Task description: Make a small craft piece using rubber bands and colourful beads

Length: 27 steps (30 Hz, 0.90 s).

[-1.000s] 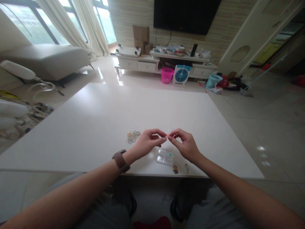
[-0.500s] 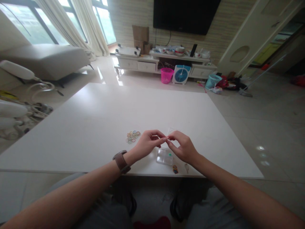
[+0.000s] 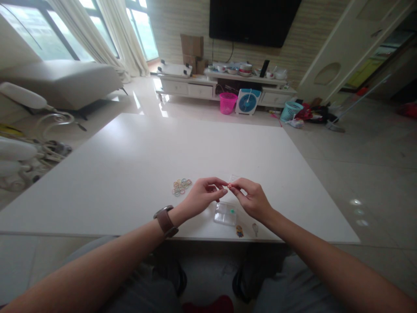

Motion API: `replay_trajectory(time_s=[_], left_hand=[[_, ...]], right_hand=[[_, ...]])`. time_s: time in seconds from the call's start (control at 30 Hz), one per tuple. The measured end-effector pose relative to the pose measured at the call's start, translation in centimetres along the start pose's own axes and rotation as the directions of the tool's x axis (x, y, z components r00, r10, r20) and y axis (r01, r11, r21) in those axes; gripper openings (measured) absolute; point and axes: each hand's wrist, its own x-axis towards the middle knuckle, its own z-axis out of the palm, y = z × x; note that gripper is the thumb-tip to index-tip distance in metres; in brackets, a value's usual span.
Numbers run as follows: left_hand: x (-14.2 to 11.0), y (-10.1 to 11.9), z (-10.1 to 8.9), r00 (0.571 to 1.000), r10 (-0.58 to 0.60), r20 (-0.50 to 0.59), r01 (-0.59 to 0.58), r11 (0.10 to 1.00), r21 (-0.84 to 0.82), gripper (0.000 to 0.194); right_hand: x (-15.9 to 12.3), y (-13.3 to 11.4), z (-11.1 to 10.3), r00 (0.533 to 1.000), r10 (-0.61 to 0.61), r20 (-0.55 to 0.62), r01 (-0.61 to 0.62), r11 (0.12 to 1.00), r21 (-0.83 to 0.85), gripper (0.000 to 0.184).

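Over the front part of the white table, my right hand (image 3: 253,199) pinches a small reddish-orange thing (image 3: 229,185) between thumb and fingertips; it is too small to name. My left hand (image 3: 207,191), with a brown-strapped watch at the wrist, reaches its index fingertip to that thing, while its thumb stands apart below. Under the hands lies a clear plastic box (image 3: 224,214) with compartments and a small green piece (image 3: 232,211) in it. A pile of coloured rings (image 3: 181,186), looking like rubber bands, lies left of my left hand.
Near the front edge of the white table (image 3: 195,148) lie a yellow cartoon figure (image 3: 239,231) and a small clear or metallic piece (image 3: 255,229). A transparent flat piece (image 3: 234,178) shows partly behind my right hand. Past the table stand a pink basket (image 3: 228,103) and a fan (image 3: 248,102).
My left thumb has come away from the small reddish thing, so a gap shows between thumb and index finger. My right hand keeps its pinch. The things on the table have not moved.
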Motion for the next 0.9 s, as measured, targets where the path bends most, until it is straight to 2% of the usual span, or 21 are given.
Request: replay_trajectory(time_s=[0.23,0.37,0.9], left_hand=[[-0.29,0.36,0.02,0.998,-0.016,0.057,0.016,1.0,-0.002,0.038],[-0.27,0.49,-0.09,0.996,-0.011,0.083,0.01,1.0,0.009,0.039],[-0.08,0.17,-0.21,0.997,-0.01,0.08,0.008,1.0,0.027,0.036]], right_hand=[[0.12,0.32,0.02,0.997,0.058,-0.051,-0.056,0.998,0.028,0.021],[0.05,0.34,-0.01,0.998,0.047,-0.043,-0.046,0.999,0.014,0.022],[-0.11,0.21,0.02,0.998,0.025,-0.056,-0.026,0.999,-0.023,0.028]])
